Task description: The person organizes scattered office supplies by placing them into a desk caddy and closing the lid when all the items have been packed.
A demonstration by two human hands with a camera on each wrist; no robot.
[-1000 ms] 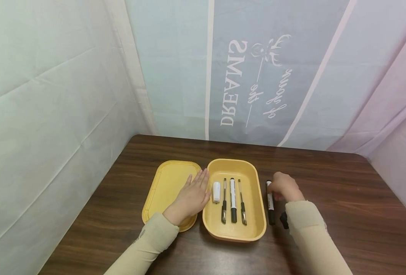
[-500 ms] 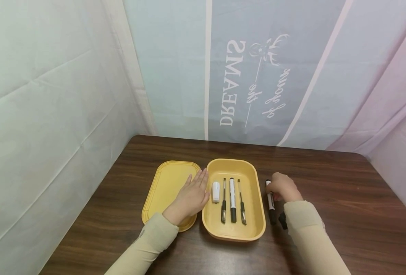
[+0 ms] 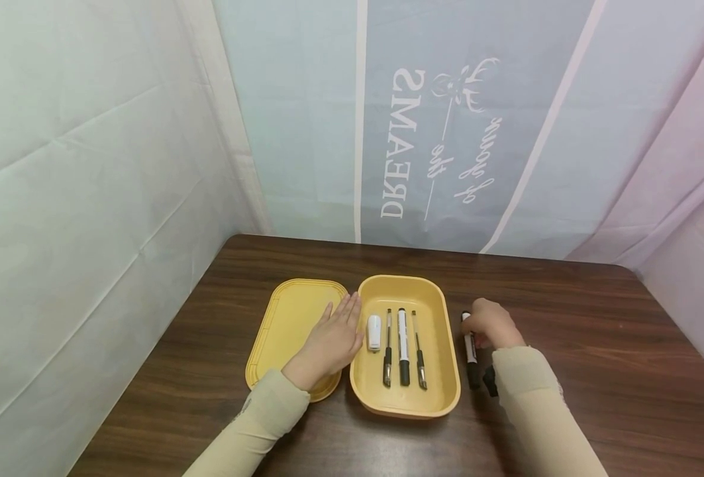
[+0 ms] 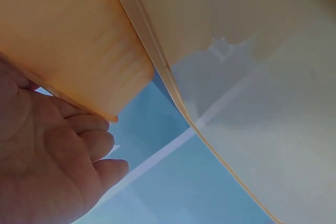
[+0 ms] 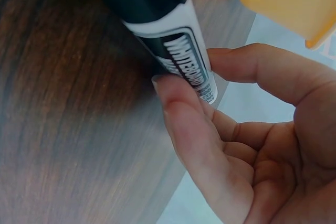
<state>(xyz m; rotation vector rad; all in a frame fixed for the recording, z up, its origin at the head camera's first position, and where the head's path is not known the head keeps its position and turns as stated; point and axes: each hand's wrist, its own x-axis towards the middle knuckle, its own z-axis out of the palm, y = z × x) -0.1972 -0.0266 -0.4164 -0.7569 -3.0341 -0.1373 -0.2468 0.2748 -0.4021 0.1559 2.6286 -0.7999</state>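
Note:
My right hand [image 3: 495, 326] pinches a black-and-white whiteboard marker [image 3: 470, 356] between thumb and fingers, just right of the yellow box [image 3: 405, 403]. Its printed label shows in the right wrist view, where the marker [image 5: 181, 51] is close to the lens. Fingers straight, my left hand [image 3: 330, 338] lies over the edge of the yellow lid [image 3: 292, 318] and touches the box's left wall. Inside the box, side by side, lie a small white rounded object [image 3: 374, 332], a black-gripped pen [image 3: 387, 361], another whiteboard marker [image 3: 403, 341] and a second pen [image 3: 420, 361].
The lid lies flat just left of the box on the dark wooden table [image 3: 602, 331]. A printed cloth [image 3: 304, 132] hangs behind the table's far edge. Below the right wrist sits a small black object [image 3: 491, 382], partly hidden by the sleeve.
The marker under my right hand has tilted slightly, its lower end swinging to the right. My left hand and the things in the box keep their places.

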